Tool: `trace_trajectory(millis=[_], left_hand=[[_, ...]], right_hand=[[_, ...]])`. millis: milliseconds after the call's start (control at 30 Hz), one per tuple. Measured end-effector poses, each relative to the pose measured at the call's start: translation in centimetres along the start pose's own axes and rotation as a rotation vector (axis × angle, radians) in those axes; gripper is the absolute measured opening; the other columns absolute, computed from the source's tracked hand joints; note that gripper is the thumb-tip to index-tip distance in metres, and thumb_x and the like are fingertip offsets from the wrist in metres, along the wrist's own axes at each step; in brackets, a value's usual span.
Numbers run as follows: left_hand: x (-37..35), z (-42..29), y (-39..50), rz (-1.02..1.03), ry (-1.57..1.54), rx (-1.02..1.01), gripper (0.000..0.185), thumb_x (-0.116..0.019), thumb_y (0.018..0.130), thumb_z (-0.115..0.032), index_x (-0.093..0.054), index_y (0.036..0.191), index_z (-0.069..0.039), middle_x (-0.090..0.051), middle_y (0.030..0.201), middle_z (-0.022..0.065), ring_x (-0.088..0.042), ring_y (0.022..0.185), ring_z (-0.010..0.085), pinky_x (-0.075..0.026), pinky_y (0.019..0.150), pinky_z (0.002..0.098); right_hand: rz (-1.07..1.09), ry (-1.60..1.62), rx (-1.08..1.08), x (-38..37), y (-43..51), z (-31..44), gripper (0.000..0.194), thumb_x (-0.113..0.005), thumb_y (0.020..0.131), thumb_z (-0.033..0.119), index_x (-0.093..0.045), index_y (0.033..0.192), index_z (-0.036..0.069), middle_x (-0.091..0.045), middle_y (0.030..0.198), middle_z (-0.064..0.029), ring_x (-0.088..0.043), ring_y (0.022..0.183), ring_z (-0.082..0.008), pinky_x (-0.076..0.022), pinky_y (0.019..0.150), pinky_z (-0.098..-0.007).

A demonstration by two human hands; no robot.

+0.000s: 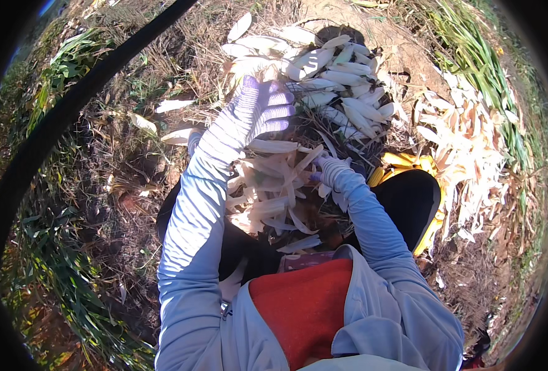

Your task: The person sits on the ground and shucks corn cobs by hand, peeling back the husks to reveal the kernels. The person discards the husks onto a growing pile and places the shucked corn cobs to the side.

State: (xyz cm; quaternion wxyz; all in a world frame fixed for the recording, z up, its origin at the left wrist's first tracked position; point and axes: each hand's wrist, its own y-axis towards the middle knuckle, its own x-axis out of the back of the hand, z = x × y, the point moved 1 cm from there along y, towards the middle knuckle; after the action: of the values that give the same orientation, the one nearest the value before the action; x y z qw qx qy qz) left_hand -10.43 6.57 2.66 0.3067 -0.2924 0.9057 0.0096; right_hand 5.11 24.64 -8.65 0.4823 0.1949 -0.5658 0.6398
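My left hand [268,105], in a lavender-and-white striped knit glove, reaches forward over the near left edge of a pile of corn ears in pale husks [348,76]. Its fingers are a little apart and nothing shows in them. Lower and to the right, my right hand [332,169] wears a similar glove and is partly in shadow. It hovers at or touches loose stripped husks [274,178] between my knees; whether it grips anything is hidden. Beside my right knee lie bare yellow corn ears [377,176], by a yellow sack [427,234].
A heap of dry husks [469,153] spreads at the right. Green cut stalks [480,51] lie behind it, with more green leaves [65,273] at the left. Single husked ears [178,136] rest on the straw-covered ground. A dark strap [79,102] crosses the view's left side.
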Motion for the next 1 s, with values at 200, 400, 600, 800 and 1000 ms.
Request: trace_trajectory(millis=[200,400,600,800,1000], left_hand=[[-0.8,1.5,-1.4,0.173,0.29,-0.143,0.057,-0.054,0.086,-0.041,-0.04,0.126,-0.003,-0.052,0.114,0.0122,-0.051,0.106,0.0216,-0.042,0.089,0.0306],[-5.7,1.1,-2.3,0.162,0.753,-0.078,0.042,-0.055,0.088,-0.026,-0.044,0.119,0.0,-0.053,0.111,0.0113,-0.054,0.101,0.0223,-0.045,0.087,0.0322],[-6.0,1.8,-2.2,-0.087,0.29,0.342,0.053,-0.051,0.083,-0.043,-0.047,0.12,-0.005,-0.053,0.115,0.011,-0.051,0.103,0.0236,-0.041,0.086,0.0339],[-5.0,1.2,-2.3,-0.042,1.292,0.235,0.066,-0.048,0.08,-0.056,-0.044,0.126,-0.01,-0.045,0.128,0.0082,-0.041,0.12,0.0244,-0.027,0.101,0.0395],[-2.5,2.0,-2.3,-0.213,1.545,-0.198,0.05,-0.067,0.076,-0.023,-0.048,0.119,-0.007,-0.057,0.105,0.0152,-0.057,0.095,0.0289,-0.046,0.083,0.0344]], right_hand=[[-0.43,0.768,0.368,6.8,0.1,0.3,0.049,-0.063,0.082,0.026,-0.047,0.121,0.002,-0.055,0.113,-0.0095,-0.051,0.104,-0.0161,-0.0435,0.086,-0.028],[-0.329,1.062,0.565,10.2,-1.7,2.8,0.035,-0.063,0.081,0.018,-0.054,0.112,0.003,-0.058,0.107,-0.0086,-0.053,0.098,-0.0135,-0.0444,0.084,-0.0271],[-0.513,0.806,0.392,10.1,-1.0,2.5,0.016,-0.063,0.079,0.01,-0.062,0.093,0.002,-0.063,0.085,-0.0077,-0.058,0.078,-0.0138,-0.0464,0.074,-0.0261],[-0.458,0.573,0.173,7.6,1.1,-3.2,0.012,-0.059,0.082,0.009,-0.06,0.091,0.003,-0.061,0.074,-0.0065,-0.054,0.067,-0.0121,-0.046,0.064,-0.0265],[0.003,0.823,0.21,5.4,0.7,0.1,0.015,-0.057,0.086,0.013,-0.058,0.097,0.003,-0.061,0.081,-0.0042,-0.055,0.068,-0.0102,-0.0478,0.063,-0.0227]])
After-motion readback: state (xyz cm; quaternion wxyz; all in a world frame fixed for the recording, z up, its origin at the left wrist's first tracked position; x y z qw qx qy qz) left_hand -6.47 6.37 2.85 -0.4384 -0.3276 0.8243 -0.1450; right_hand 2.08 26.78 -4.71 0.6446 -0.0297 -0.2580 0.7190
